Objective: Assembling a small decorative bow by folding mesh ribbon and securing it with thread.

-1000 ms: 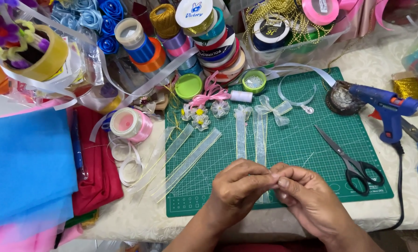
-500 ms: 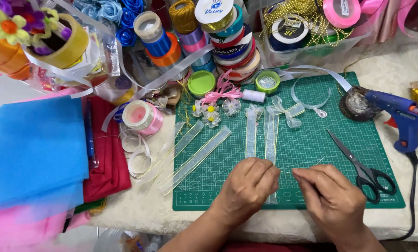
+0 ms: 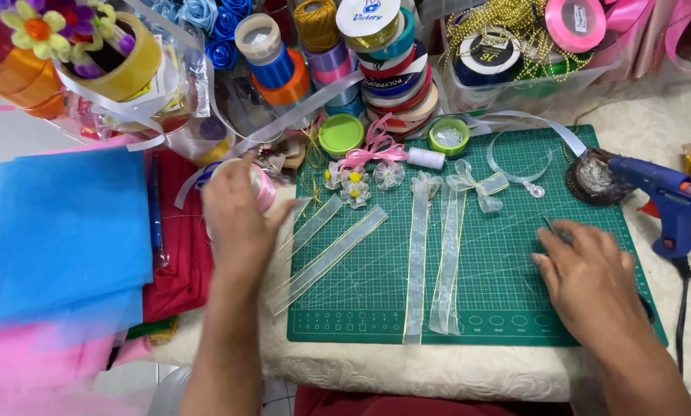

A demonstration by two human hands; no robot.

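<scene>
My left hand (image 3: pixel 237 223) reaches left off the green cutting mat (image 3: pixel 507 308) and closes over a pink ribbon roll (image 3: pixel 263 189) at the mat's left edge. My right hand (image 3: pixel 592 281) lies on the mat's right side, covering a pair of black scissors (image 3: pixel 550 226). Only the blade tip sticks out past my fingers. Between my hands lie two long sheer white ribbon strips (image 3: pixel 418 254) running up and down the mat. Two more strips (image 3: pixel 326 246) lie slanted near the left hand.
A sheer bow (image 3: pixel 480 185) and small fabric flowers (image 3: pixel 353 183) sit at the mat's top. A blue glue gun (image 3: pixel 661 189) stands at the right, with its cord trailing down. Stacked ribbon spools (image 3: pixel 391 73) crowd the back. Blue fabric (image 3: pixel 52 231) and red cloth (image 3: pixel 179 258) lie at the left.
My hands, together at the mat's near edge a second ago, have parted. The left went to the pink ribbon roll, the right onto the scissors.
</scene>
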